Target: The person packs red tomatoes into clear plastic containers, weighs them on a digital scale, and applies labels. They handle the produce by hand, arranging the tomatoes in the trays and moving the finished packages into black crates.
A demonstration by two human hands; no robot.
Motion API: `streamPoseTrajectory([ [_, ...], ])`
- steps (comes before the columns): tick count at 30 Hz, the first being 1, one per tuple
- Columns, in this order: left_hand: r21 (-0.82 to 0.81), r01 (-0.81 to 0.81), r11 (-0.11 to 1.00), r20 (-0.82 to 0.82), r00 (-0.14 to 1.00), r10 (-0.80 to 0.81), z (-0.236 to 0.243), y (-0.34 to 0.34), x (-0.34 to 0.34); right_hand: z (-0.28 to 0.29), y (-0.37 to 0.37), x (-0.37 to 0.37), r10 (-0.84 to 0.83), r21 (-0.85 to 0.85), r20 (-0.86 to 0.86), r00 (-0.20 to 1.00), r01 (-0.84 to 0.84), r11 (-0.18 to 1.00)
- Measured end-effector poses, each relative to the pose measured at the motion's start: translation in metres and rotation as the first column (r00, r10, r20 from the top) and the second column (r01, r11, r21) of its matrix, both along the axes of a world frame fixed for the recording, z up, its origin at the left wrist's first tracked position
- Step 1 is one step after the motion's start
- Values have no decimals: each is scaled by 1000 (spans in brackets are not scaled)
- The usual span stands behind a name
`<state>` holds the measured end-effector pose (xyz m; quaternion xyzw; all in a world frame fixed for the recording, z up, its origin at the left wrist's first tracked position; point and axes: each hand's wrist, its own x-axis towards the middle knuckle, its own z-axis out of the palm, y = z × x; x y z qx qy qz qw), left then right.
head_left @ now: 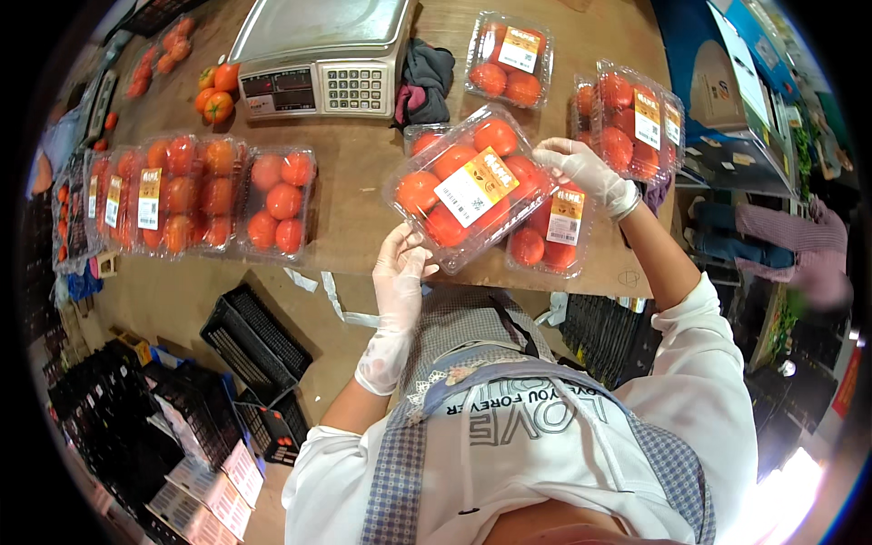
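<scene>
Held tomato pack: a clear plastic pack (481, 159) of red tomatoes, with an orange-and-white label on top, is tilted above the front edge of the desk (354, 218); whether its underside touches anything below cannot be told.
Left grip: the gloved left grip (400, 268) is closed on the held pack's near left corner.
Right grip: the gloved right grip (586, 174) holds the same pack by its far right edge, wrist bent inward.
Packs beside it: a labelled pack (565, 229) lies partly covered just to the right, and another (425, 136) peeks out behind.
Right end of desk: overlapping labelled packs (631, 127) sit near the right grip.
Far side: one labelled pack (509, 62) stands apart, near a dark cloth (427, 80) and a weighing scale (322, 41).
Left row: several packs (173, 195) stand close together, some labelled; at their right end is a pack with bare lid (280, 202).
Loose tomatoes: a small cluster (216, 98) lies beside the scale.
Floor: black crates (259, 341) stand below the desk.
</scene>
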<state>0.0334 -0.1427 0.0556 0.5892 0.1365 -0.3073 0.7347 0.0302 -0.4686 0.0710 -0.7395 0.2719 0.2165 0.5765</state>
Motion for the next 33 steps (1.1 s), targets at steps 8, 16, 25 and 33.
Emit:
streamPoseTrajectory([
  [8,-183,41,982,-180,981,-74,12,0,15,11,-9,12,101,195,30,994,-105,975],
  [16,567,-55,822,551,767,-329,58,-10,7,50,24,9,667,-610,397,631,-361,705],
  [25,740,-238,629,668,362,-650,-9,-52,7,6,82,1,801,-920,-97,591,-360,155],
  [33,756,-267,597,651,390,-651,-13,-52,6,7,60,-21,586,-634,577,568,-140,760],
])
